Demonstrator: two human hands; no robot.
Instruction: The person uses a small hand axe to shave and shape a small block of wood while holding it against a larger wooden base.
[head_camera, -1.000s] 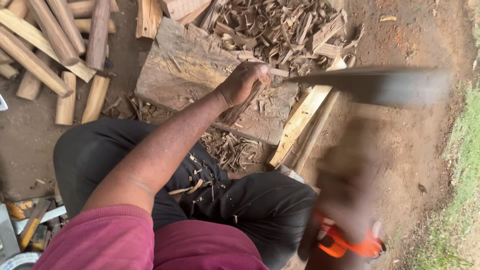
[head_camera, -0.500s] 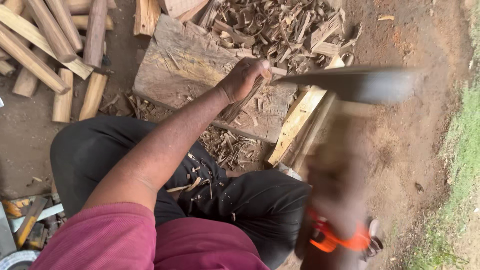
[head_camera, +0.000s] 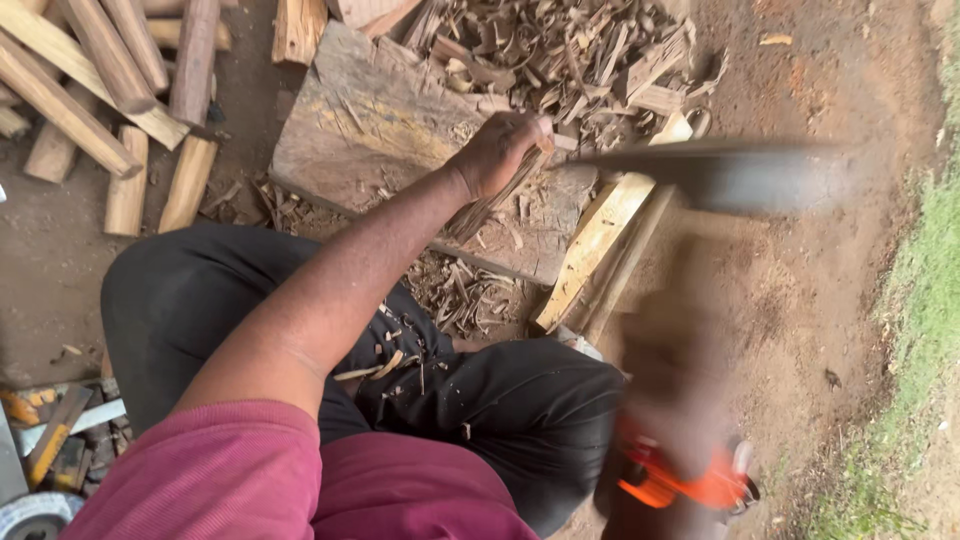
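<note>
1. Head view, now: your left hand (head_camera: 500, 150) is closed around a thin stick (head_camera: 490, 205), standing it tilted on the block (head_camera: 370, 130). The stick's lower end rests on the block's near part, its top hidden inside your fist.

2. Your right hand (head_camera: 670, 400) is a blur low at right, so you cannot tell how tightly it grips; it seems wrapped on a handle, with an orange band (head_camera: 680, 485) smeared below it at the wrist. The blade (head_camera: 730, 175) runs as a dark streak from just beside your left hand out to the right, level with your knuckles.

3. Chips (head_camera: 560, 50) lie heaped behind the block, more scraps (head_camera: 460, 295) between block and your knee (head_camera: 540, 400). A pale plank (head_camera: 595, 245) leans at the block's right edge. Split sticks (head_camera: 110, 90) lie at upper left, well apart.

4. Change from a second ago: the blade's streak sits a little lower against the scene and closer to your fist, while your right hand's blur sits lower in the picture. I judge that a chopping swing is under way, near the stick's top.

5. What matches: your left hand holds the stick at the same spot on the block, and the plank and chips have not shifted.
</note>
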